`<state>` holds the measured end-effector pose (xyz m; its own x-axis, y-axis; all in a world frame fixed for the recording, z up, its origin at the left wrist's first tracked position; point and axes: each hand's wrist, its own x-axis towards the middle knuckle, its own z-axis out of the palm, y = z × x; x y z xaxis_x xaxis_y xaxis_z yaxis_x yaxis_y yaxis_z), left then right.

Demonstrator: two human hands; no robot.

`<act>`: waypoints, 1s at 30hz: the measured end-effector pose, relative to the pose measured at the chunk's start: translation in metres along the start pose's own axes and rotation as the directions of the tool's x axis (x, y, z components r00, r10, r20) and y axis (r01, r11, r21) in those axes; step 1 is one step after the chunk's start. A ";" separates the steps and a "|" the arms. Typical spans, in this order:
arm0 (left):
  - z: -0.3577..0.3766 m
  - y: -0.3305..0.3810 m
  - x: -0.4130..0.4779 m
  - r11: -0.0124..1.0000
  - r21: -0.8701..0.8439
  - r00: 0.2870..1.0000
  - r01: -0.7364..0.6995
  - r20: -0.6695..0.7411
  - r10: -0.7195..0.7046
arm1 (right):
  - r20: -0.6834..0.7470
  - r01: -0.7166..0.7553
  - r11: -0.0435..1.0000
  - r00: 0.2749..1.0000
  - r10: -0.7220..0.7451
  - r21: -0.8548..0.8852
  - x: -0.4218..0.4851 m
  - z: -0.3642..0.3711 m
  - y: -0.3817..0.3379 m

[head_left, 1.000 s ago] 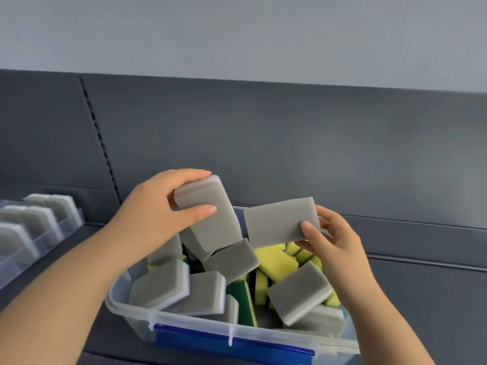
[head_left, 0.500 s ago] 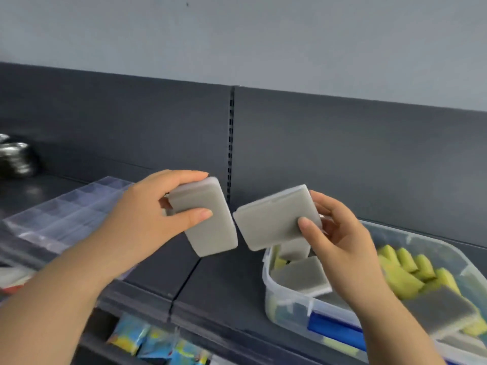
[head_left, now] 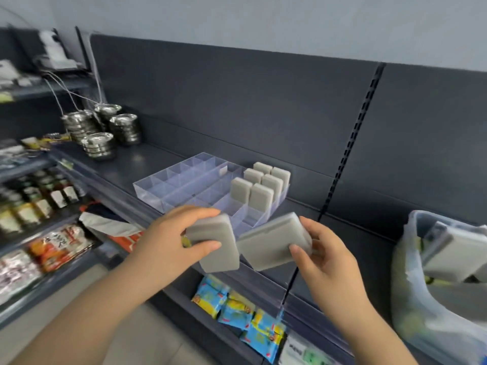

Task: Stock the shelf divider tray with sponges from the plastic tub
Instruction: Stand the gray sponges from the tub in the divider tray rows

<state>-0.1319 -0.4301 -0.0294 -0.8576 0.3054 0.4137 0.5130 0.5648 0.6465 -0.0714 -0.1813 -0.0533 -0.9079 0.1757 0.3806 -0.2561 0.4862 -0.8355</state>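
Left hand (head_left: 168,239) and right hand (head_left: 328,259) bare, forearms bare; nails apparently short.

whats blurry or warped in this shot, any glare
Head view: the tub at right is smeared and the packets on the left are blurred. Head view: the tray, the left sponge in the left hand and the right sponge in the right hand read clearer. Head view: the slotted upright leans, likely the wide lens; soft light, glints on the steel bowls.

- tray (head_left: 168,185): clear plastic, glossy, smooth.
- sponges (head_left: 268,246): grey foam, matt; paler layer along one edge.
- tub (head_left: 411,259): translucent plastic, blurred.
- bowls (head_left: 123,127): polished metal, mirror-bright.
- shelf (head_left: 147,159): dark, matt, faint sheen.
- packets (head_left: 237,309): glossy printed film.
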 end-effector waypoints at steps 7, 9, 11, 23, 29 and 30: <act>0.009 -0.047 0.032 1.000 0.020 0.997 -0.024 -0.071 0.026 | -0.045 -0.032 0.998 0.999 0.029 -0.047 0.047 0.029 0.026; 0.012 -0.059 0.051 0.999 0.025 0.996 -0.024 -0.088 0.026 | -0.076 -0.041 0.997 0.996 0.036 -0.061 0.064 0.033 0.035; 0.014 -0.068 0.073 1.000 0.014 0.997 -0.024 -0.068 0.025 | -0.092 -0.055 0.995 0.995 0.048 -0.083 0.081 0.036 0.043; 0.035 -0.108 0.144 0.999 -0.031 0.999 -0.025 -0.026 0.025 | -0.014 0.030 0.954 0.999 -0.036 -0.298 0.147 0.076 0.084; 0.038 -0.116 0.158 0.998 -0.058 1.000 0.008 0.018 -0.007 | 0.037 0.055 0.908 0.998 -0.043 -0.416 0.147 0.084 0.077; 0.038 -0.117 0.161 0.998 -0.061 1.000 0.005 0.026 -0.003 | 0.040 0.055 0.897 0.998 -0.041 -0.438 0.148 0.085 0.076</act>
<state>-0.3315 -0.4179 -0.0632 -0.8601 0.3235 0.3945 0.5099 0.5187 0.6863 -0.2533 -0.1909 -0.0947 -0.9091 0.1208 0.3986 -0.1344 0.8207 -0.5553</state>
